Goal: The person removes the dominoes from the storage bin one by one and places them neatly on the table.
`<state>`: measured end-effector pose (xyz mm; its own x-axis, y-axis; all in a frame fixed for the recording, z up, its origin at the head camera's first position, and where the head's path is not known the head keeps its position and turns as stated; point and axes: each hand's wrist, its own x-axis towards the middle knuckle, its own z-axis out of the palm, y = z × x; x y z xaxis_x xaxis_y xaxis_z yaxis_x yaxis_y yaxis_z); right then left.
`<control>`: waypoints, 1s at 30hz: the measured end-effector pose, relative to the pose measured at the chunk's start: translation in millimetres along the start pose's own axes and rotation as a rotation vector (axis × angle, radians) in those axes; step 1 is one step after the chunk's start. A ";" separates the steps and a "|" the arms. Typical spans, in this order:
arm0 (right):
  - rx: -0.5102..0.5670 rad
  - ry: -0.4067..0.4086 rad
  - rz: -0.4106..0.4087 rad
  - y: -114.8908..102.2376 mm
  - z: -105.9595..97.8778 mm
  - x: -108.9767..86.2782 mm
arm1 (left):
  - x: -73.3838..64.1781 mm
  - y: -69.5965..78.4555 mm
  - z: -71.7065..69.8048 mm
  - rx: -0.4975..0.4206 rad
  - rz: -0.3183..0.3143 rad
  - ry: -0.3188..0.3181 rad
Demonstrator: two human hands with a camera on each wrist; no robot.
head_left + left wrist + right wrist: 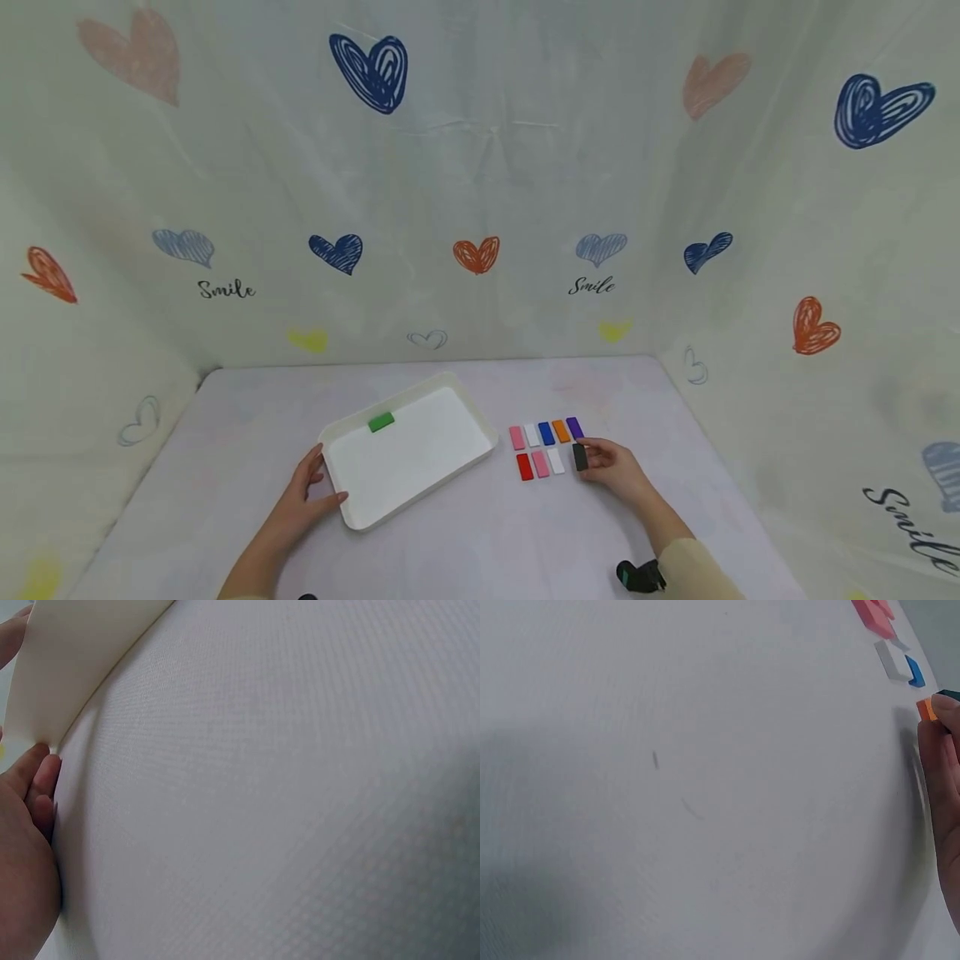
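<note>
My left hand [296,502] holds the left end of a shallow white tray [408,510], its thumb on the rim and its fingers against the outer wall. In the left wrist view, fingertips [46,769] touch the tray's wall [82,660] low down. A green block [381,422] lies inside the tray by its far wall. My right hand [613,468] pinches a small black rectangular block [581,457] between thumb and fingers, at the right end of the near row of blocks. Beside it in that row is a white block [556,461].
The near row also has a red block [524,467] and a pink block [540,464]. Behind stand a pink [517,437], white, blue [547,433], orange [561,431] and purple block [574,427]. A heart-printed curtain [480,183] surrounds the white table [450,558].
</note>
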<state>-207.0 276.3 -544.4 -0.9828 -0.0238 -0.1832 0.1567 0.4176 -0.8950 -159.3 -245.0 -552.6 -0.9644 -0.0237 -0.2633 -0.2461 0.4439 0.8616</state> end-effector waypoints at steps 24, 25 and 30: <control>-0.157 -0.043 0.012 10.4 6.0 13.2 | -1.6 1.9 2.6 -0.034 0.041 0.008; -0.165 -0.048 0.007 9.9 5.9 13.0 | -1.4 0.9 2.6 -0.041 0.041 0.007; -0.181 -0.071 -0.001 7.0 7.2 13.2 | -2.5 -0.5 1.1 -0.037 0.047 0.002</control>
<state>-218.2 272.4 -556.0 -0.9726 -0.0857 -0.2162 0.1292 0.5739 -0.8087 -156.7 -244.2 -552.8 -0.9752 -0.0057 -0.2212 -0.2039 0.4113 0.8884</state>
